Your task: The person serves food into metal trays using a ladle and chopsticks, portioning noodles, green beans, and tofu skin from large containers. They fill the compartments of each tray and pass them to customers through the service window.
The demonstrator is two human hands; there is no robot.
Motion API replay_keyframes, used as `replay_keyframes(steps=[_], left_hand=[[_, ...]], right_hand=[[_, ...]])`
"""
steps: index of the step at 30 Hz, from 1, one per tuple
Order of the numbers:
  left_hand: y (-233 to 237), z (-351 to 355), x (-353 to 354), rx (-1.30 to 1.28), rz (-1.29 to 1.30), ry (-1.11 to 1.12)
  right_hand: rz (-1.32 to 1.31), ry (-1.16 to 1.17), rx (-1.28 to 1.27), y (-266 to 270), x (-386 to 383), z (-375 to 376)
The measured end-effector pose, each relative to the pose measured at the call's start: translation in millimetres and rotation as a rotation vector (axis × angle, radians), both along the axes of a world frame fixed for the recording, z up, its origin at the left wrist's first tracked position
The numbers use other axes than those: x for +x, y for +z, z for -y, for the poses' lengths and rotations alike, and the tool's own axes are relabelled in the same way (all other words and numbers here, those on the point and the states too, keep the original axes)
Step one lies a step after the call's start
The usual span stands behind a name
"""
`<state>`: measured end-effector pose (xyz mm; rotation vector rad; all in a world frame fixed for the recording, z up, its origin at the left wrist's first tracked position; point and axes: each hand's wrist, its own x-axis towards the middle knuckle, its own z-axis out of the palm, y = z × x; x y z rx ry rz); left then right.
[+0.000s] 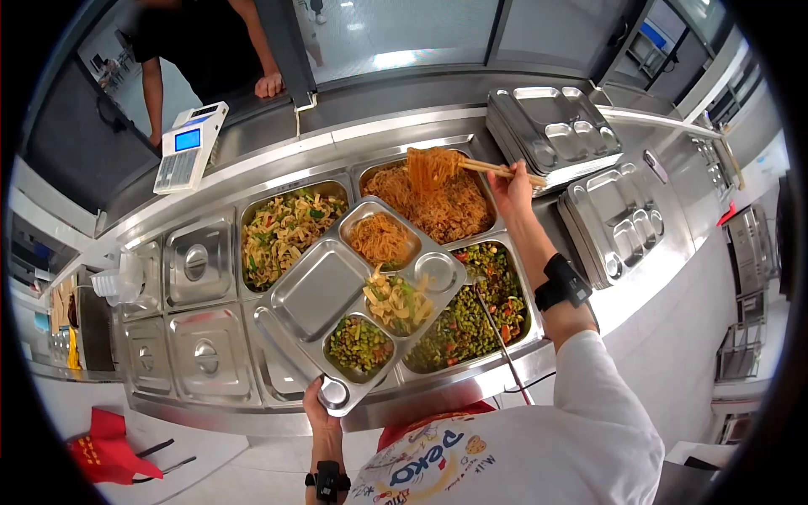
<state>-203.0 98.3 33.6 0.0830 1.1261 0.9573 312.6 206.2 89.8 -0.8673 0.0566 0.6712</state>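
My left hand [320, 412] is closed on the near corner of a metal compartment tray [316, 290], which is held tilted over the food pans. Glass noodles [379, 240], a pale stir-fry [396, 307] and chopped green vegetables [358, 343] fill three of its compartments; the large one is bare. My right hand [512, 192] grips wooden chopsticks [481, 167]. From their tips hangs a clump of brown noodles [433, 171], above the noodle pan [367, 178] beyond the tray.
A pan of pale stir-fry [290, 223] and a green vegetable pan [526, 286] with a long-handled ladle [498, 332] flank the tray. Stacked trays [551, 126] stand at right, lidded pans [200, 263] at left. Behind a card terminal [192, 147] stands a person [210, 50].
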Motion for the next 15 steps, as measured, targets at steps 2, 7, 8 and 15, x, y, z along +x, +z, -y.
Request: replay_keyframes(steps=[2,7,8,15], left_hand=[[2.0,-2.6,4.7,0.008,0.034,-0.012],[-15.8,-7.5,7.3,0.016,0.051,-0.046],[-16.5,-8.7,8.6,0.008,0.060,-0.034],[-13.0,-17.1,14.7,0.017,0.105,-0.045]], right_hand=[[0.029,0.000,-0.003,26.0,-6.0,-1.9],[0.123,0.107,0.062,96.2,-25.4,-5.7],[0.151,0.182,0.097,105.1,-28.1,-4.9],[0.720,0.607,-0.270,131.3,-104.9,-0.2]])
